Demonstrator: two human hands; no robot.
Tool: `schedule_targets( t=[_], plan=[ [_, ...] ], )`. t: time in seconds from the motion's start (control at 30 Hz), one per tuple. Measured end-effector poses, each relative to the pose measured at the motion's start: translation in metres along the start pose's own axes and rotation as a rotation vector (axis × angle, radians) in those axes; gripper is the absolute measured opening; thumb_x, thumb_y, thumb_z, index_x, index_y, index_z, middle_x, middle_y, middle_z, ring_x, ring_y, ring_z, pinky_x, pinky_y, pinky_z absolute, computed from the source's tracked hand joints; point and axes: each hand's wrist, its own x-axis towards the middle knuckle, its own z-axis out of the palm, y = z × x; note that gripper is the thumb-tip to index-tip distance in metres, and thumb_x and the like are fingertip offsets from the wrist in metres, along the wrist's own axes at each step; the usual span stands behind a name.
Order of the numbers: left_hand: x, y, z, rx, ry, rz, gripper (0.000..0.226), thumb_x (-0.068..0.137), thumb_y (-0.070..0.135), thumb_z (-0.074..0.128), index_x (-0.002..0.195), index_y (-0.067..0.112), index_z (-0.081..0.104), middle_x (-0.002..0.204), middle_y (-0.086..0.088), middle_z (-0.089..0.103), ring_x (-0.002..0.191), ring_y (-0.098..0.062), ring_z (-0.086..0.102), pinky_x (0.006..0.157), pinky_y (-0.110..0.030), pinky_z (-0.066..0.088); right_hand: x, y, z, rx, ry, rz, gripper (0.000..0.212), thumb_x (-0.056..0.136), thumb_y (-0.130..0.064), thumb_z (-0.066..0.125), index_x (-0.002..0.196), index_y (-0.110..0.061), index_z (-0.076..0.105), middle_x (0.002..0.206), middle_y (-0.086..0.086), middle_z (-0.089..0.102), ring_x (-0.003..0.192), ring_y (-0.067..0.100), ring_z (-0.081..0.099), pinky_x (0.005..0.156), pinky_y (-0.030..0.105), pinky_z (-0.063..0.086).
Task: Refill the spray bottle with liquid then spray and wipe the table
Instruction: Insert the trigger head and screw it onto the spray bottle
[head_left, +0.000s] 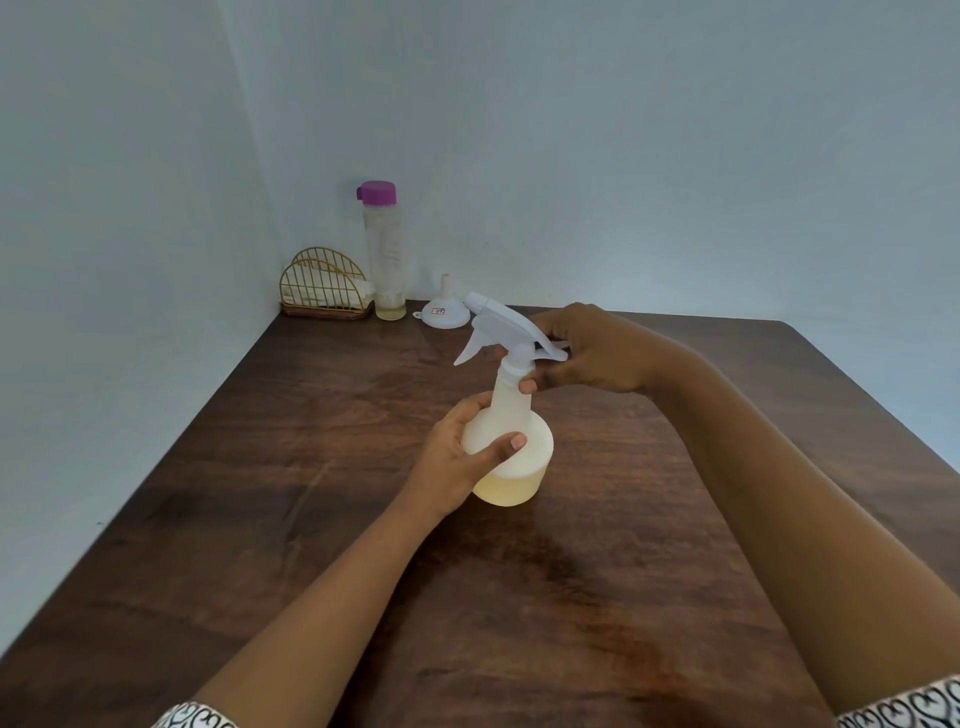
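A translucent white spray bottle (519, 457) stands on the dark wooden table (260, 493) with pale yellow liquid in its lower part. My left hand (457, 457) grips its body from the left, thumb across the front. My right hand (587, 351) holds the white trigger head (504, 330) at the bottle's neck, fingers curled round the collar. The nozzle points left and away from me.
At the back by the wall stand a tall clear bottle (385, 260) with a purple cap and a little yellow liquid, an upturned white funnel (445, 307), and a gold wire holder (324, 286) with folded cloths. A wall runs along the table's left edge.
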Motion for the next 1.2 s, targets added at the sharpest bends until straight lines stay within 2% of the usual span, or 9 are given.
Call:
schedule_targets(
  t=[0.2,0.37,0.5,0.57,0.73,0.87,0.97,1.07,1.2],
  plan=[
    [0.000,0.000,0.000,-0.017,-0.010,-0.022,0.073,0.064,0.064,0.068,0.128,0.034,0.053,0.124,0.004,0.060,0.112,-0.019,0.058,0.094,-0.048,0.051,0.007,0.000,-0.002,-0.089,0.000,-0.016,0.036,0.078,-0.026,0.075,0.109,-0.011,0.066,0.105,0.004,0.070,0.094,0.021,0.063,0.091,0.040,0.051],
    [0.001,-0.002,-0.003,-0.014,-0.035,-0.048,0.084,0.060,0.070,0.069,0.132,0.031,0.051,0.126,0.002,0.059,0.114,-0.020,0.057,0.095,-0.049,0.050,0.011,0.007,-0.010,0.098,-0.188,-0.038,0.026,0.083,-0.014,0.069,0.106,-0.025,0.065,0.106,-0.013,0.068,0.098,0.002,0.063,0.086,0.011,0.047],
    [0.002,-0.002,-0.003,-0.027,-0.044,-0.050,0.077,0.063,0.064,0.069,0.131,0.031,0.051,0.125,0.002,0.060,0.113,-0.019,0.058,0.096,-0.047,0.050,0.019,0.016,-0.011,0.196,-0.270,-0.020,0.031,0.086,-0.005,0.064,0.116,-0.015,0.063,0.114,-0.007,0.066,0.105,0.003,0.062,0.087,0.011,0.047],
    [0.002,-0.001,-0.003,-0.037,-0.053,-0.051,0.071,0.064,0.061,0.069,0.128,0.035,0.052,0.125,0.003,0.060,0.113,-0.017,0.058,0.096,-0.044,0.051,0.019,0.018,-0.011,0.237,-0.294,-0.027,0.032,0.086,-0.003,0.062,0.114,-0.020,0.062,0.114,-0.010,0.066,0.107,0.003,0.061,0.089,0.012,0.046],
    [0.001,-0.001,-0.003,-0.070,-0.044,-0.029,0.070,0.065,0.059,0.069,0.127,0.032,0.053,0.123,0.003,0.061,0.111,-0.016,0.060,0.094,-0.042,0.052,0.012,0.026,0.002,0.318,-0.175,-0.059,0.029,0.084,-0.008,0.066,0.108,-0.025,0.065,0.109,-0.012,0.068,0.106,0.004,0.062,0.092,0.017,0.048],
    [0.001,-0.002,-0.002,-0.073,-0.054,-0.024,0.070,0.065,0.058,0.070,0.128,0.031,0.053,0.122,0.002,0.061,0.110,-0.016,0.060,0.094,-0.044,0.052,0.004,0.031,0.011,0.342,-0.042,-0.073,0.028,0.084,-0.014,0.067,0.112,-0.014,0.066,0.112,-0.003,0.069,0.107,0.008,0.063,0.098,0.027,0.048],
    [0.001,0.001,-0.003,-0.053,-0.064,-0.023,0.063,0.065,0.060,0.067,0.122,0.040,0.052,0.123,0.003,0.061,0.110,-0.015,0.059,0.093,-0.041,0.053,0.006,0.029,0.005,0.334,-0.077,-0.065,0.028,0.085,-0.011,0.066,0.113,-0.010,0.065,0.112,-0.003,0.069,0.107,0.007,0.063,0.093,0.021,0.049],
    [0.001,0.001,-0.002,-0.053,-0.059,-0.025,0.063,0.065,0.060,0.068,0.122,0.041,0.051,0.123,0.004,0.061,0.110,-0.015,0.059,0.093,-0.042,0.053,0.006,0.026,0.001,0.318,-0.096,-0.062,0.028,0.084,-0.010,0.067,0.110,-0.017,0.065,0.108,-0.014,0.068,0.105,0.001,0.063,0.087,0.012,0.048],
    [0.000,-0.001,-0.002,-0.063,-0.052,-0.017,0.059,0.065,0.059,0.069,0.119,0.042,0.053,0.122,0.003,0.061,0.109,-0.016,0.060,0.093,-0.043,0.053,0.005,0.027,0.006,0.303,-0.055,-0.037,0.031,0.082,-0.013,0.069,0.114,-0.014,0.066,0.113,-0.007,0.068,0.105,0.003,0.063,0.093,0.015,0.048]
  ],
)
